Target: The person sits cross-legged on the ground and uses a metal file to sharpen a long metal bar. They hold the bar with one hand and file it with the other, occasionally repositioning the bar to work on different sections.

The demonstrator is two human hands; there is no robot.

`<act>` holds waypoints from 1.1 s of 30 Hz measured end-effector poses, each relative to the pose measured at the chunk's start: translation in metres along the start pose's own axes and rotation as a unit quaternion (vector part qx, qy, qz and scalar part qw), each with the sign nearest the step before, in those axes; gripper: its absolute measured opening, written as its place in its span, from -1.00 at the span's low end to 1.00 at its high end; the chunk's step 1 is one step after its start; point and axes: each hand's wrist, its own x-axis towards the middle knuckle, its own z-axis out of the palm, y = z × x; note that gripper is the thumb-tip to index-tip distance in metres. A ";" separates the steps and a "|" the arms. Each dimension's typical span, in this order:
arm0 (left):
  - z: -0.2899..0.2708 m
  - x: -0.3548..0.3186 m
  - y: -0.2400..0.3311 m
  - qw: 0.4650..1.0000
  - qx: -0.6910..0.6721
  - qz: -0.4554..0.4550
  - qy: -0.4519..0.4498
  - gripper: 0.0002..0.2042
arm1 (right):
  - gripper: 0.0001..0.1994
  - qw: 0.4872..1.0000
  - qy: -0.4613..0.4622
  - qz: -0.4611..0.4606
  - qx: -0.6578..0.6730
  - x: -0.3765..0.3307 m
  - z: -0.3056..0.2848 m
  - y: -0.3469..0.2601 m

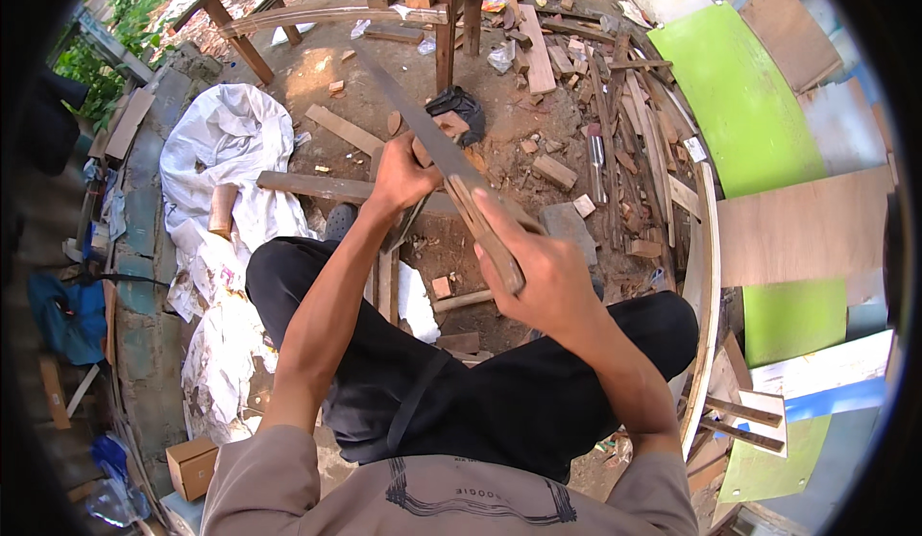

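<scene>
My right hand (545,272) is wrapped round the wooden handle of a handsaw (411,111), whose long dull metal blade slants away to the far left. Beside the blade, my left hand (401,173) is closed on a piece of wood (423,155); most of that piece is hidden by the fingers and the saw. The blade passes just over and beside this grip, and I cannot tell whether its teeth touch the wood. Under my left wrist a brown board (312,185) lies across, partly covered by my arm.
A white cloth sack (226,133) with a wooden cylinder (223,207) lies left. Ahead stands a wooden frame (447,32), near a black plastic bag (458,113). Scrap wood (554,171) litters the ground, and green panels (740,104) line the right. A cardboard box (192,467) sits lower left.
</scene>
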 end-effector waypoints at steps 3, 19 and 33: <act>0.011 -0.005 0.007 1.000 0.013 -0.028 -0.004 -0.62 | -0.38 0.999 -0.026 0.039 -0.003 0.018 0.002 0.006; -0.012 0.004 0.009 0.997 -0.003 -0.081 -0.012 -0.71 | -0.35 1.000 0.000 -0.006 -0.010 -0.006 -0.003 -0.001; 0.002 -0.010 -0.009 0.999 -0.029 0.003 -0.015 -0.62 | -0.37 0.998 -0.042 0.035 -0.013 0.012 -0.002 -0.006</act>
